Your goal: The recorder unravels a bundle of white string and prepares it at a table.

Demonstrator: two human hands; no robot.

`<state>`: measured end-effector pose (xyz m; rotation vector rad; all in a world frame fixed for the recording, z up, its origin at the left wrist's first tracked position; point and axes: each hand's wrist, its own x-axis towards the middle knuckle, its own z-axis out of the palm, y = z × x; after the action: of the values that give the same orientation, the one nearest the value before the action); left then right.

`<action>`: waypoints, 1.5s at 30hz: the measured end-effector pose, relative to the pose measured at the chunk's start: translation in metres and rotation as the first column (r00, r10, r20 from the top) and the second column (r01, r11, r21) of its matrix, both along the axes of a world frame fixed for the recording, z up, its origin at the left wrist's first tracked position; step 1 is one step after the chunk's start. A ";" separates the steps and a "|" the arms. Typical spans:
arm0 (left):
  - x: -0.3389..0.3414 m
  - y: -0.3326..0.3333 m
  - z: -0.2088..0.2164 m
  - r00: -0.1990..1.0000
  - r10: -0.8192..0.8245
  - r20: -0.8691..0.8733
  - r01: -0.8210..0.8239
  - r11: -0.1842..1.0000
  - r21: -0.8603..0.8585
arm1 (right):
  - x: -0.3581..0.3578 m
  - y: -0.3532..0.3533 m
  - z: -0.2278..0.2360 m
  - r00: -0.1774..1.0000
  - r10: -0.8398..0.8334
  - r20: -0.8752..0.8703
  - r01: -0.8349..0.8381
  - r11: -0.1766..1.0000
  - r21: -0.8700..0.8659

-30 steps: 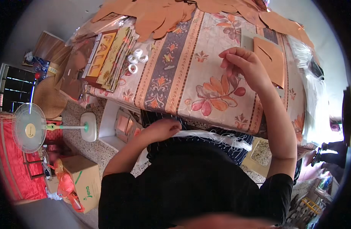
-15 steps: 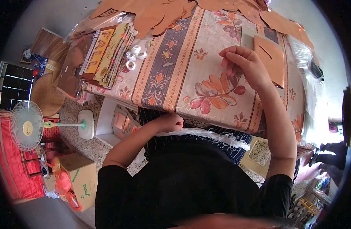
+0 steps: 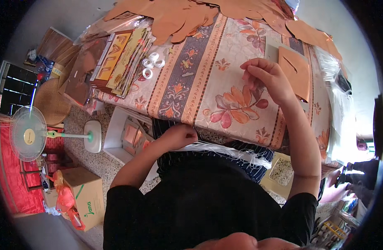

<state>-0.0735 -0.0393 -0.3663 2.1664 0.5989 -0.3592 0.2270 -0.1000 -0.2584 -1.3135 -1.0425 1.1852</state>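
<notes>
My left hand (image 3: pixel 180 136) is low at the table's near edge, over my lap, with thumb and fingertips pressed together. Right beside it, a bundle of loose white threads (image 3: pixel 237 153) lies across my lap; whether a strand runs into the fingers cannot be made out. Above the flower-patterned tablecloth (image 3: pixel 225 79) hovers my right hand (image 3: pixel 269 79), its fingers curled in toward the thumb. Anything in that pinch is too fine to see. Just right of this hand rests a folded tan sheet with a slit (image 3: pixel 297 68), on top of a grey piece (image 3: pixel 271 46).
Stacked printed card packs (image 3: pixel 123 62) and small white rolls (image 3: pixel 152 63) occupy the table's left side. Large brown cut-out sheets (image 3: pixel 183 21) cover the far edge. Clear plastic (image 3: pixel 339 104) hangs at the right. A fan (image 3: pixel 29 135) and a carton (image 3: pixel 85 196) stand left on the floor.
My left hand has turned slightly, showing more of the fingertips. The right hand stays over the cloth, nearly in place. The whole view has shifted a little.
</notes>
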 end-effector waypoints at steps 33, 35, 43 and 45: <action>0.050 0.078 0.194 0.812 0.272 0.516 -0.002 0.886 -0.463 | 0.201 -0.178 0.115 0.619 -0.785 0.038 0.577 0.487 0.656; 0.030 0.104 0.208 0.738 0.381 0.557 -0.037 0.847 -0.530 | 0.203 -0.211 0.096 0.050 -0.908 0.416 0.214 0.416 0.884; -0.013 0.163 0.220 0.394 0.586 0.708 0.088 0.743 -0.664 | 0.166 -0.283 0.060 0.707 -0.707 0.013 0.659 0.665 0.353; -0.010 0.161 0.221 0.322 0.667 0.672 0.108 0.679 -0.726 | 0.146 -0.286 0.056 0.865 -0.492 0.103 0.444 0.843 0.303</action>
<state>-0.0832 0.1221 -0.1449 1.1254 0.1272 0.7940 0.3726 -0.3863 -0.2024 -1.3689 -0.8950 0.5402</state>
